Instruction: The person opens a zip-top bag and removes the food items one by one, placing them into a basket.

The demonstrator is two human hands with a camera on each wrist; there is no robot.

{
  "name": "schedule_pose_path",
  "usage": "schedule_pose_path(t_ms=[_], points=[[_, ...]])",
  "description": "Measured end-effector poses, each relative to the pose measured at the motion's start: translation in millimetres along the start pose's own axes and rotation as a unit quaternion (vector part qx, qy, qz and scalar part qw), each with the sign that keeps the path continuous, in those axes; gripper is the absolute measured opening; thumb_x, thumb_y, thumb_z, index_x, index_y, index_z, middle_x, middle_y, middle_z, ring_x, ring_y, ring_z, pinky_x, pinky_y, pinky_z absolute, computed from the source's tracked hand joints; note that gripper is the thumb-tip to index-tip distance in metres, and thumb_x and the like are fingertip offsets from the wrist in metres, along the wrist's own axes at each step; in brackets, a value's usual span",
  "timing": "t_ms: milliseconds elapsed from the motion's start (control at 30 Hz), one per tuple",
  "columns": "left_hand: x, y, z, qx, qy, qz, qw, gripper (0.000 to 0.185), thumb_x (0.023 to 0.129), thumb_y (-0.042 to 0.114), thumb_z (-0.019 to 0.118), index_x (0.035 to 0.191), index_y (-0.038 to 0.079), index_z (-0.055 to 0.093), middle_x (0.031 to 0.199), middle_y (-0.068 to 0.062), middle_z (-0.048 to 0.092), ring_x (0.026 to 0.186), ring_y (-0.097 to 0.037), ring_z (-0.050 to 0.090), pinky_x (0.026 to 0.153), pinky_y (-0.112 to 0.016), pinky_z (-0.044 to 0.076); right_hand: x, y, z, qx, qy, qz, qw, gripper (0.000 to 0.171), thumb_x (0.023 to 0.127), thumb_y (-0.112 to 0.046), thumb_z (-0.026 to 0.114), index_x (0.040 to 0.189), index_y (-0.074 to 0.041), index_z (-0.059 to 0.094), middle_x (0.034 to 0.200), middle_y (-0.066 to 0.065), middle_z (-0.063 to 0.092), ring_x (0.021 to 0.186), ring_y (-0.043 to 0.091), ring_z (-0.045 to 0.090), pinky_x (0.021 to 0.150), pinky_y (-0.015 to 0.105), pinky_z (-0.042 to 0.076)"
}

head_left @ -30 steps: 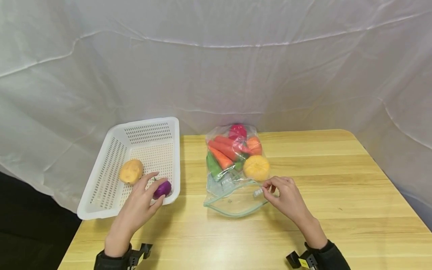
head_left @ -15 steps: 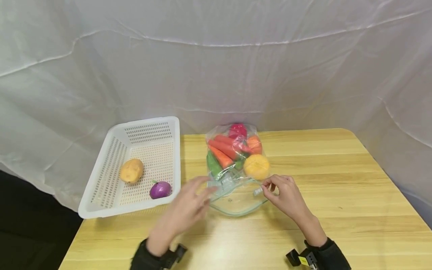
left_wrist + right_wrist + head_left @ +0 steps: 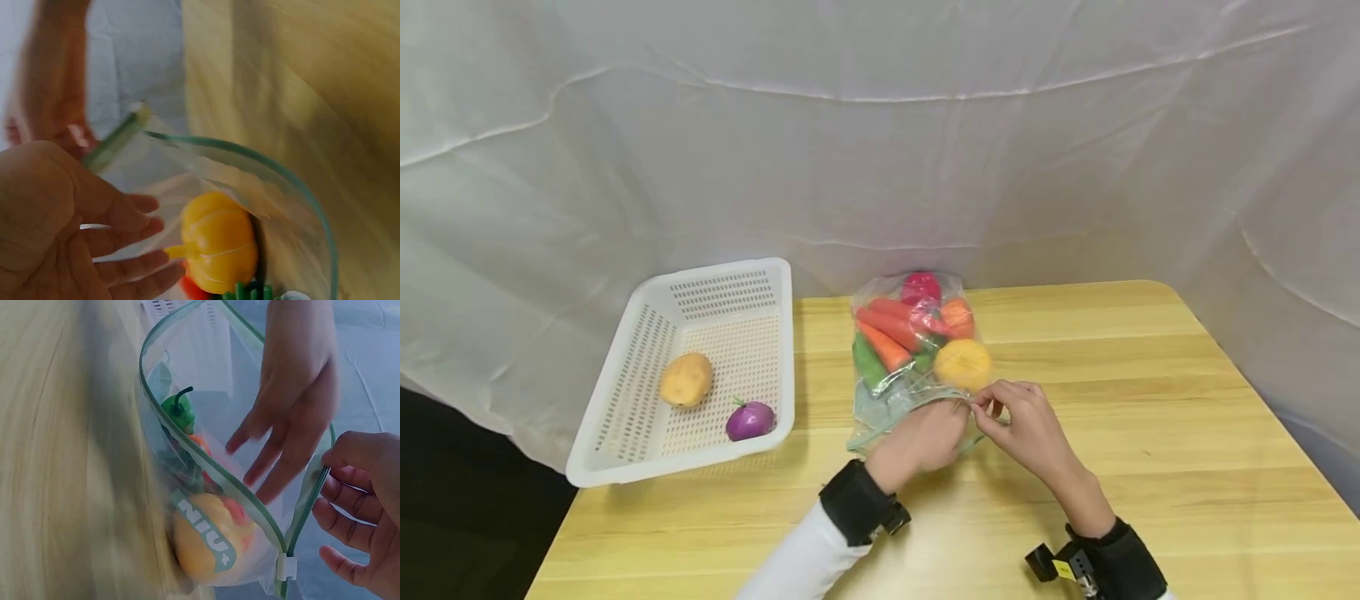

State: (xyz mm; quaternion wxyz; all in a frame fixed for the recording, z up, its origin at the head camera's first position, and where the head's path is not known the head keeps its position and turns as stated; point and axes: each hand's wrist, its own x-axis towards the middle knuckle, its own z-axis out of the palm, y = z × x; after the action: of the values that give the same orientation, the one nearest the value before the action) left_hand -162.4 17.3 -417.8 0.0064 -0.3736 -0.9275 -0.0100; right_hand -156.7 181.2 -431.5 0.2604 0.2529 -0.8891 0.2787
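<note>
My left hand (image 3: 925,437) reaches into the mouth of a clear zip bag (image 3: 867,417), fingers loose and apart. In the left wrist view its fingertips come right up to the stem of a yellow pumpkin (image 3: 220,244) near the opening. With thumb and index finger, my right hand (image 3: 1028,429) pinches the bag's green-edged rim close to a white slider (image 3: 287,567). Deeper in the bag lie a carrot (image 3: 886,347), a green pepper (image 3: 868,365) and several red and orange vegetables. The bag lies on the table, its mouth facing me.
A white perforated basket (image 3: 787,350) stands to the left, holding a potato (image 3: 687,380) and a purple onion (image 3: 751,421). The wooden table (image 3: 1120,400) extends to the right. A pale cloth (image 3: 880,167) hangs behind the far edge.
From beside the onion in the basket, my left hand has moved right and into the bag's mouth. The onion stays in the basket. My right hand keeps pinching the rim.
</note>
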Motion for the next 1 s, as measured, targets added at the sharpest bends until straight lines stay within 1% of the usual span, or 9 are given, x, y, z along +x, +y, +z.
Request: schedule_pose_path(t_ms=[67, 167, 267, 367, 467, 567, 667, 833, 1000], points=[[11.1, -2.1, 2.7, -0.013, -0.02, -0.021, 0.9995, 0.031, 0.092, 0.019, 0.052, 0.121, 0.009, 0.058, 0.127, -0.003, 0.059, 0.127, -0.017, 0.047, 0.11, -0.029, 0.034, 0.9, 0.0, 0.0, 0.001, 0.004, -0.002, 1.0, 0.014, 0.072, -0.004, 0.073, 0.076, -0.013, 0.064, 0.069, -0.006, 0.063, 0.061, 0.007, 0.053, 0.073, 0.033, 0.041], [28.3, -5.9, 7.6, -0.009, -0.036, -0.058, 0.9976, 0.046, 0.092, 0.024, 0.05, 0.136, 0.008, 0.046, 0.145, -0.006, 0.043, 0.141, -0.024, 0.028, 0.118, -0.035, 0.019, 1.7, 0.1, 0.3, 0.0, 0.009, -0.005, 1.0, 0.014, 0.071, -0.003, 0.073, 0.076, -0.013, 0.063, 0.068, -0.005, 0.062, 0.061, 0.008, 0.053, 0.072, 0.034, 0.041], [46.9, -9.6, 13.1, 0.002, -0.046, -0.093, 0.9946, 0.06, 0.093, 0.031, 0.047, 0.145, 0.008, 0.029, 0.151, -0.008, 0.03, 0.141, -0.029, 0.027, 0.117, -0.039, 0.02, 2.6, -0.5, 0.2, -0.005, 0.011, -0.007, 1.0, 0.014, 0.07, -0.004, 0.074, 0.075, -0.012, 0.063, 0.067, -0.005, 0.061, 0.061, 0.009, 0.052, 0.072, 0.034, 0.041], [63.2, -12.5, 18.1, -0.018, -0.063, -0.131, 0.9892, 0.062, 0.093, 0.04, 0.046, 0.147, 0.015, 0.026, 0.153, -0.004, 0.026, 0.141, -0.031, 0.026, 0.115, -0.043, 0.025, 3.4, -1.4, 0.2, -0.007, 0.011, -0.006, 1.0, 0.014, 0.07, -0.004, 0.074, 0.075, -0.011, 0.063, 0.067, -0.004, 0.061, 0.061, 0.009, 0.053, 0.072, 0.035, 0.042], [74.1, -15.0, 21.8, -0.03, -0.081, -0.158, 0.9836, 0.065, 0.091, 0.049, 0.045, 0.147, 0.023, 0.026, 0.156, 0.001, 0.02, 0.141, -0.034, 0.023, 0.111, -0.051, 0.028, 4.1, -2.1, 0.0, -0.009, 0.011, -0.003, 1.0, 0.014, 0.07, -0.004, 0.073, 0.075, -0.011, 0.063, 0.067, -0.004, 0.061, 0.061, 0.009, 0.053, 0.072, 0.035, 0.042], [80.6, -17.9, 23.1, -0.038, -0.079, -0.171, 0.9813, 0.068, 0.089, 0.051, 0.048, 0.148, 0.028, 0.025, 0.157, 0.003, 0.016, 0.14, -0.038, 0.024, 0.107, -0.056, 0.032, 4.6, -2.4, -0.2, -0.007, 0.01, 0.0, 1.0, 0.013, 0.071, -0.004, 0.073, 0.075, -0.011, 0.063, 0.067, -0.004, 0.061, 0.061, 0.009, 0.053, 0.073, 0.035, 0.042], [84.1, -20.1, 23.2, -0.04, -0.061, -0.172, 0.9823, 0.069, 0.086, 0.049, 0.053, 0.147, 0.028, 0.028, 0.156, 0.003, 0.02, 0.136, -0.041, 0.031, 0.101, -0.056, 0.038, 4.8, -2.8, -0.3, -0.004, 0.008, 0.0, 1.0, 0.013, 0.072, -0.005, 0.073, 0.076, -0.012, 0.063, 0.067, -0.004, 0.061, 0.061, 0.009, 0.053, 0.073, 0.035, 0.042], [83.6, -21.2, 22.5, -0.039, -0.048, -0.178, 0.9821, 0.068, 0.083, 0.048, 0.057, 0.144, 0.031, 0.032, 0.152, 0.002, 0.027, 0.129, -0.037, 0.041, 0.098, -0.053, 0.041, 4.7, -2.9, 0.0, 0.001, 0.007, 0.001, 1.0, 0.013, 0.072, -0.005, 0.072, 0.076, -0.012, 0.063, 0.067, -0.005, 0.061, 0.061, 0.008, 0.051, 0.074, 0.035, 0.042], [80.7, -20.2, 21.4, -0.045, -0.05, -0.181, 0.9811, 0.071, 0.079, 0.059, 0.057, 0.141, 0.035, 0.034, 0.15, 0.003, 0.026, 0.126, -0.037, 0.042, 0.095, -0.055, 0.041, 4.5, -2.2, -0.2, 0.005, 0.008, -0.001, 1.0, 0.013, 0.071, -0.004, 0.072, 0.076, -0.012, 0.063, 0.067, -0.005, 0.06, 0.061, 0.009, 0.052, 0.073, 0.035, 0.042]])
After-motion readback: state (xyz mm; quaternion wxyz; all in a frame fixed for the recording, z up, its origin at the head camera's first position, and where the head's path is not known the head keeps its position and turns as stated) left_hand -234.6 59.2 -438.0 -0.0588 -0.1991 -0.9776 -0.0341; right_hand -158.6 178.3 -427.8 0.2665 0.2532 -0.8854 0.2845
